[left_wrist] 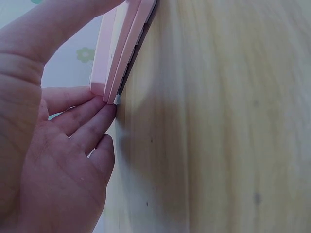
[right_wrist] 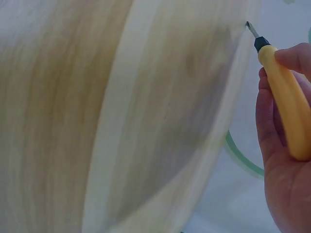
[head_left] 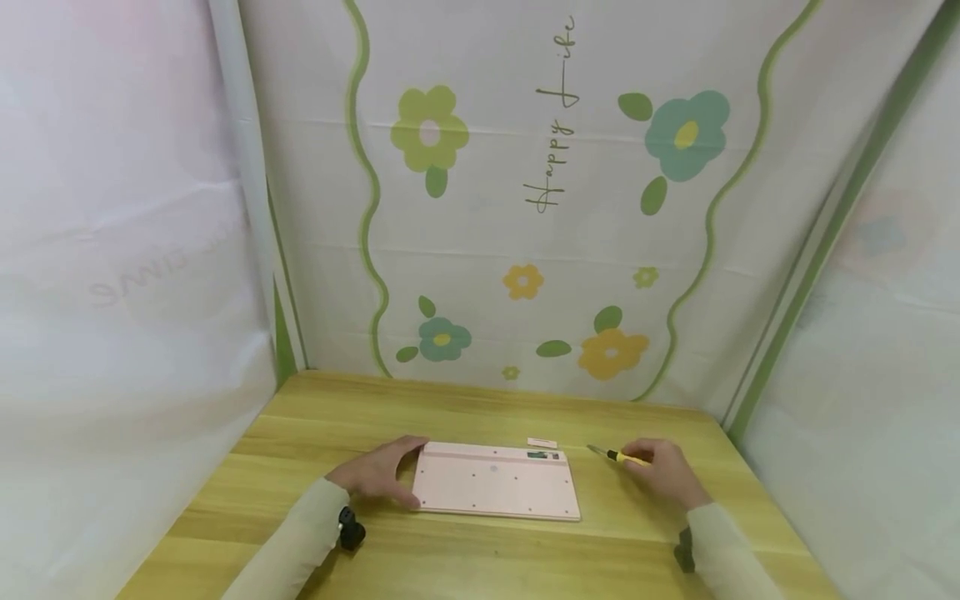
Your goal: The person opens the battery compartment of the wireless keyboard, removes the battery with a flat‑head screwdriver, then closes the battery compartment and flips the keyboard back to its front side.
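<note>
A pink keyboard [head_left: 487,490] lies face down on the table, small screws dotted over its back. Near its far right corner is an uncovered slot [head_left: 543,455] with something green inside. Just beyond that edge rests a small pink cover [head_left: 542,442]. My left hand [head_left: 378,473] grips the keyboard's left end, thumb at the near corner and fingers at the far one. In the left wrist view, fingertips [left_wrist: 109,109] touch the keyboard's layered pink edge [left_wrist: 109,73]. Right of the keyboard, my right hand [head_left: 667,471] holds a yellow-handled screwdriver [right_wrist: 286,102], its tip pointing left.
The wood-grain table [head_left: 420,558] runs back to a white curtain [head_left: 480,208] printed with flowers. More white curtains hang at the left [head_left: 135,333] and right [head_left: 892,375]. Dark wrist cameras sit on the left sleeve [head_left: 285,542] and right sleeve [head_left: 727,550].
</note>
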A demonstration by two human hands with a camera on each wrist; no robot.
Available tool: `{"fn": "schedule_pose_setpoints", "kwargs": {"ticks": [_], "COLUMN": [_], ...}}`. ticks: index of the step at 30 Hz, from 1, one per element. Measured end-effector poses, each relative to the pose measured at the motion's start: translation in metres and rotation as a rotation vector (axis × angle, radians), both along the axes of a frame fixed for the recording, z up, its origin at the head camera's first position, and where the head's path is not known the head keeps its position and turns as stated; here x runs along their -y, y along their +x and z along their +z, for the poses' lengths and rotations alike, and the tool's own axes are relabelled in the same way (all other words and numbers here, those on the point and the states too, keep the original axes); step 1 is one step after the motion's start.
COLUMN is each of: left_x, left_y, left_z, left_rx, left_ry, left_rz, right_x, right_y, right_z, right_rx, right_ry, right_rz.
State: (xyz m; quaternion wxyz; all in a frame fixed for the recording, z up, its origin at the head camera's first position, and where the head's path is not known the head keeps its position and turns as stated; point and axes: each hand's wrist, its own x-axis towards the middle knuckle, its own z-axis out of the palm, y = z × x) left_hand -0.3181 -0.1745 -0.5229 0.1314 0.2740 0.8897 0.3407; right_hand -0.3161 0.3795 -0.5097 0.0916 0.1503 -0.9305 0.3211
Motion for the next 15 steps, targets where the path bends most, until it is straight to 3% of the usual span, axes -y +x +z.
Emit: {"fn": "schedule_pose_setpoints", "kwargs": {"ticks": [9,15], "left_x": [0.000,0.000], "left_y": [-0.004,-0.004], "left_z": [-0.004,-0.004], "left_rx": [0.008,0.014], "left_ry": [0.016,0.014], "left_rz": [-0.002,0.005], "right_x": [0.002,0.002], "right_y": [-0.004,-0.007], "right_z": [-0.007,-0.014], "right_rx": [0.026,0.055], "right_ry": [0.060,0.057], "right_rz": [0.032,-0.005]}}
